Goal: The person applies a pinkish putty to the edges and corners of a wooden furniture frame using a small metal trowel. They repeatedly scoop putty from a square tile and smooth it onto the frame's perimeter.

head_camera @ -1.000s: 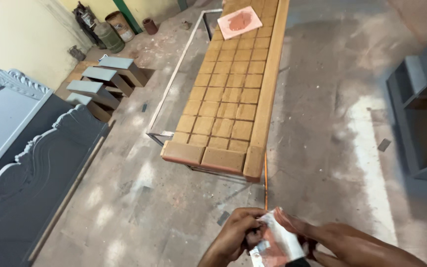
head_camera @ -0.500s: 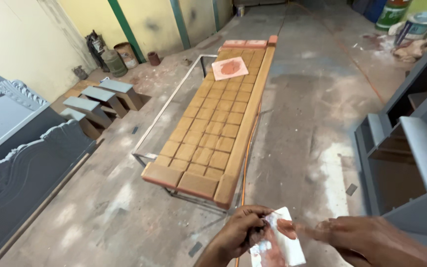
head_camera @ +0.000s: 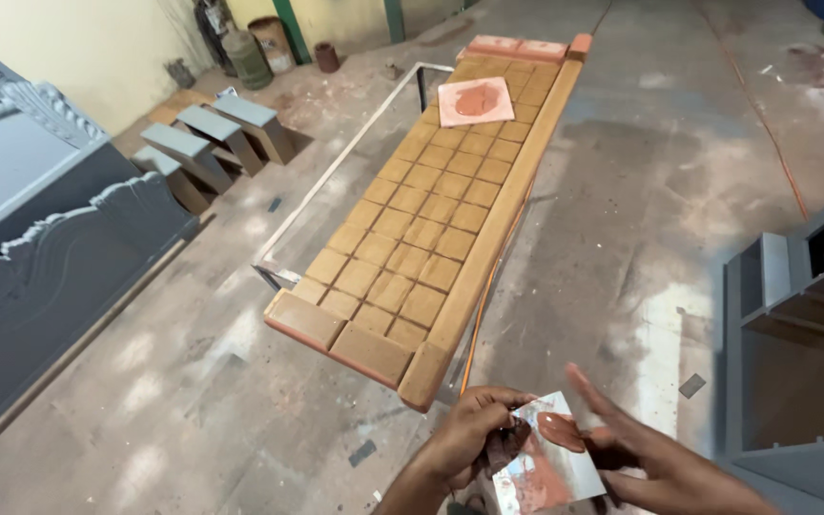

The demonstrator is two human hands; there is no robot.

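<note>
The left hand (head_camera: 474, 429) is closed on the near edge of a small metal plate (head_camera: 547, 458) smeared with reddish-brown paste; thumb and fingers pinch it. The right hand (head_camera: 655, 458) lies open, fingers spread, palm under the plate's far edge. A lump of paste (head_camera: 561, 431) sits on the plate beside the right fingertips. Both hands and the plate are at 6 o'clock, low in the head view.

The surface ahead is a long carved wooden panel (head_camera: 431, 238), divided into raised square blocks with a plain rail along its right side. It extends from 6 toward 12 o'clock and rests on a metal frame (head_camera: 336, 172) that shows along its left side. A square tile (head_camera: 475, 100) bearing more reddish paste lies on the panel near its far end.

The concrete floor (head_camera: 641, 191) is dusty and stained. At 9 o'clock, grey primed carved door panels (head_camera: 40, 248) lean against the yellow wall (head_camera: 88, 48). At 10 o'clock, several grey box-shaped pieces (head_camera: 212, 138) stand on the floor. At 11 o'clock, paint cans (head_camera: 250, 52) stand by the wall. At 3 o'clock stands a grey cabinet frame (head_camera: 803, 324).
</note>
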